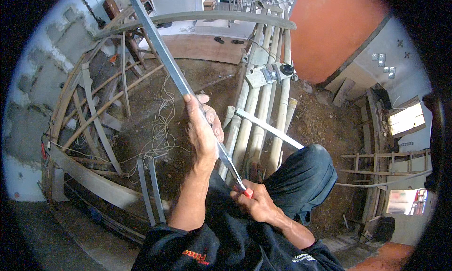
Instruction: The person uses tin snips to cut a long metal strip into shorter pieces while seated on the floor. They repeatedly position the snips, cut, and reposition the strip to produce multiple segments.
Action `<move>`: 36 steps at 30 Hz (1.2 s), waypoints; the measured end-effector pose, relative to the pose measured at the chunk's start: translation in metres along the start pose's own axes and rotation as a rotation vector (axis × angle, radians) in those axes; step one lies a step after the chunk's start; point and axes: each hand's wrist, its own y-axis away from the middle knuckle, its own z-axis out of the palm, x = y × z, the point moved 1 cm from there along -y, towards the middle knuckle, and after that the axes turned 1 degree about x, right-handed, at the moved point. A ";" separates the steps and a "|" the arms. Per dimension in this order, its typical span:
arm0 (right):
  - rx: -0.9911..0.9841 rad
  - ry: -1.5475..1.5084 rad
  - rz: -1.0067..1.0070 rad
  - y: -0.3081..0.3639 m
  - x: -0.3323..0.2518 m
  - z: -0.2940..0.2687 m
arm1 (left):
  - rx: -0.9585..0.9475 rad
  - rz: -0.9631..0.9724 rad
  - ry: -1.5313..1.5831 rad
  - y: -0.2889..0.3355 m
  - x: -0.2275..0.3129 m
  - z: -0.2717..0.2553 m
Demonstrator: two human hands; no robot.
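A long, shiny metal channel (pixel 165 54) slants from the upper left down toward my lap. My left hand (pixel 203 130) is closed around it partway along, the thumb lying on its upper side. Close to my body, my right hand (pixel 256 203) grips a red-handled tool (pixel 248 193) that looks like metal snips. The tool's metal part meets the near end of the channel; my fingers hide most of the handle. Another pale metal strip (pixel 268 127) lies across bamboo poles (pixel 254 111) just beyond my raised knee.
Two metal channels (pixel 151 191) lean at my left, near a tangled cable (pixel 162 125) on the dirt floor (pixel 188 78). A wooden frame (pixel 94 106) stands at the left. On the poles rest a small box (pixel 260 77) and a dark round object (pixel 286 69). A ladder (pixel 386 163) is at right.
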 end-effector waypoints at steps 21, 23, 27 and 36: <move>-0.035 0.094 0.083 0.004 0.011 -0.005 | 0.039 0.069 0.008 -0.018 0.007 -0.008; -0.031 0.115 0.041 0.004 0.004 -0.006 | 0.049 0.054 0.028 -0.017 0.004 -0.007; -0.032 0.072 0.004 0.003 -0.004 -0.009 | -0.012 0.036 0.032 -0.014 0.000 -0.007; -0.030 0.015 0.062 0.001 -0.008 -0.010 | -0.067 0.044 0.026 -0.012 -0.003 -0.008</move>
